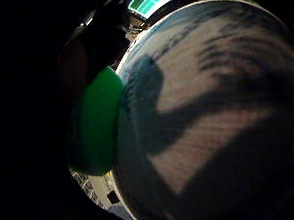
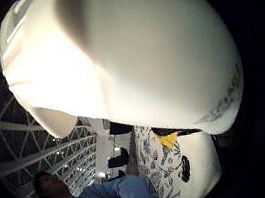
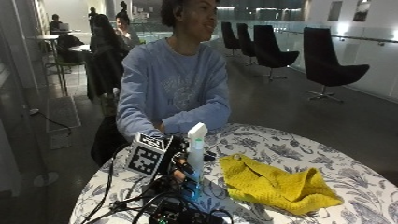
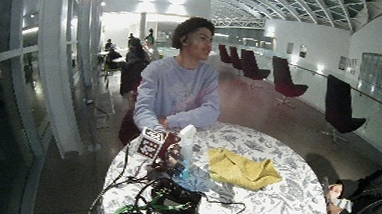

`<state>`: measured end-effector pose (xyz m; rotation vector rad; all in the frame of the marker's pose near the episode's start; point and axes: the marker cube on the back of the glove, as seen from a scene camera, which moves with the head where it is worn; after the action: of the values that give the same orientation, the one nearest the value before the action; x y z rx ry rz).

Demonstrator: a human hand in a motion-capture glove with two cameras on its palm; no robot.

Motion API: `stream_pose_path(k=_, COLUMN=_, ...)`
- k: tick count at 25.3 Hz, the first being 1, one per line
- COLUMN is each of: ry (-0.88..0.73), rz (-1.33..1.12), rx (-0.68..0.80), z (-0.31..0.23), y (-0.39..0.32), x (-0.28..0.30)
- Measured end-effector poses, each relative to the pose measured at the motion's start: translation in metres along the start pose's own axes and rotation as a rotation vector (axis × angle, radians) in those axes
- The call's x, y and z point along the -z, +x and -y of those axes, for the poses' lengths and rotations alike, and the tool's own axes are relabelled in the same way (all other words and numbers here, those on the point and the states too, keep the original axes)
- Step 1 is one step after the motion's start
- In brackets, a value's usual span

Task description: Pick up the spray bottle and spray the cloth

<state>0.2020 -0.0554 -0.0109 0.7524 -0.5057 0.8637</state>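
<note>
In the outside view the spray bottle (image 3: 196, 140), with a white head and a clear bluish body, stands upright near the table's front left. My gloved right hand (image 3: 179, 164) grips its body from the left, fingers curled round it. The nozzle points towards the yellow cloth (image 3: 273, 184), which lies crumpled on the table just right of the bottle, apart from it. The wide outside view shows the same bottle (image 4: 188, 142), hand (image 4: 169, 155) and cloth (image 4: 240, 170). The bottle's white head (image 2: 130, 53) fills the thumb side palm view, and its body (image 1: 212, 111) fills the other. I cannot tell whether the base touches the table.
The round table (image 3: 348, 168) has a floral cover. A black device with cables (image 3: 180, 214) sits at its front edge, below the bottle. Another person's arm (image 4: 365, 208) rests at the table's right side. Something green (image 1: 95, 123) shows beside the bottle body.
</note>
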Motion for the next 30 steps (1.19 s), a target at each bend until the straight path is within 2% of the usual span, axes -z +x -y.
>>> stream_pose_path(k=8, ry=0.013, rz=0.027, rx=0.07, z=0.011, y=0.0, x=-0.005)
stream_pose_path(k=18, ry=-0.157, rz=0.2, rx=0.218, z=-0.008, y=-0.033, x=0.007)
stream_pose_path(k=23, ry=-0.29, rz=0.281, rx=0.176, z=-0.013, y=-0.062, x=0.012)
stream_pose_path(k=30, ry=-0.534, rz=0.302, rx=0.039, z=-0.02, y=-0.091, x=0.001)
